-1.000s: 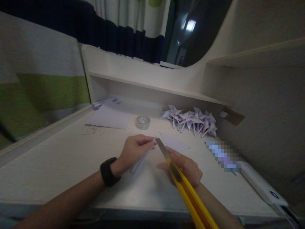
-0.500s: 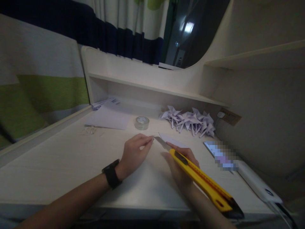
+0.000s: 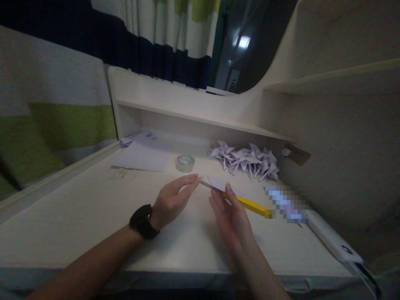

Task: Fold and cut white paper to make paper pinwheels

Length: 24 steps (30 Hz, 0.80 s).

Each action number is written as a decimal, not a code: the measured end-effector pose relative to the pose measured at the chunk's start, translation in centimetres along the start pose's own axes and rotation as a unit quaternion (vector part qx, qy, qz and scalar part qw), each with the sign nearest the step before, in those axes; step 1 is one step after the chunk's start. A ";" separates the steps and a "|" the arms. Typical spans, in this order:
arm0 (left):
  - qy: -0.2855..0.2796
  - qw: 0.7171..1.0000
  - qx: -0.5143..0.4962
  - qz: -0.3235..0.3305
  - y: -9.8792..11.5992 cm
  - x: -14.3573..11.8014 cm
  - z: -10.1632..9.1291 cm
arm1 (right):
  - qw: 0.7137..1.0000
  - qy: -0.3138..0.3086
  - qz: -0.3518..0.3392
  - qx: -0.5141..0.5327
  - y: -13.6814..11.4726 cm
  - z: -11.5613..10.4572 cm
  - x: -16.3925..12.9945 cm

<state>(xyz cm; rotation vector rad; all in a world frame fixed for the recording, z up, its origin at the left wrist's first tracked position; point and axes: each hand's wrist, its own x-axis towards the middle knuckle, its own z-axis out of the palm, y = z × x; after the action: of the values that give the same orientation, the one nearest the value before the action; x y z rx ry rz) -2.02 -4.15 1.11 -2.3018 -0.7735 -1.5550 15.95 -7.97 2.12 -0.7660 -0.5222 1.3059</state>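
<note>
A: Where's the paper piece?
B: On the tabletop, at the left hand's extended fingertips, pinned loosely. It looks thin, light, easily creased; take its edges.
A: And the right hand?
B: Open-fingered, touching the yellow utility knife, a rigid tool.

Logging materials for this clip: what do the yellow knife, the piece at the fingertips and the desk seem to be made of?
The yellow utility knife looks like smooth moulded plastic, judging by its even, bright colour. The white piece looks like thin matte paper, with sharp creases and flat facets. The desk appears to be pale wood-grain laminate, with faint streaks and a soft sheen; solid wood cannot be ruled out.
</note>
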 end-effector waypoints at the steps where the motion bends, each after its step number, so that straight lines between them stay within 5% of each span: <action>1: 0.012 1.000 0.006 0.023 -0.2 0.0 0.0 | 1.000 -0.005 -0.003 0.011 0.1 0.0 -0.2; 5: 0.028 1.000 -0.005 0.006 -0.1 0.6 0.2 | 0.991 -0.012 -0.130 -0.035 1.0 0.0 -1.2; 8: 0.029 0.993 -0.081 -0.076 0.5 1.3 0.3 | 0.930 0.011 -0.309 -0.198 1.6 -0.3 -2.0; 10: 0.013 0.983 -0.128 -0.130 0.7 1.8 0.2 | 0.850 -0.004 -0.422 -0.316 1.5 -0.7 -2.1; 14: -0.049 0.954 -0.193 -0.225 0.7 2.4 -0.1 | 0.639 -0.139 -0.604 -0.455 -0.3 -2.1 -1.1; 18: -0.135 0.914 -0.240 -0.298 0.3 2.6 -0.2 | 0.442 -0.297 -0.628 -0.567 -3.7 -2.9 -0.4; 21: -0.181 0.882 -0.282 -0.330 0.1 2.6 -0.1 | 0.361 -0.332 -0.627 -0.606 -5.6 -2.3 -1.0; 24: -0.219 0.853 -0.324 -0.345 -0.2 2.5 0.0 | 0.324 -0.348 -0.639 -0.604 -6.2 -1.6 -1.8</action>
<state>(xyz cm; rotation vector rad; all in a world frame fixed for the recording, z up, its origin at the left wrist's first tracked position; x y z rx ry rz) -1.36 -3.26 3.41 -3.1777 -1.5203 -1.7681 20.76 -10.49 5.88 -0.4706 -2.3542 -0.7324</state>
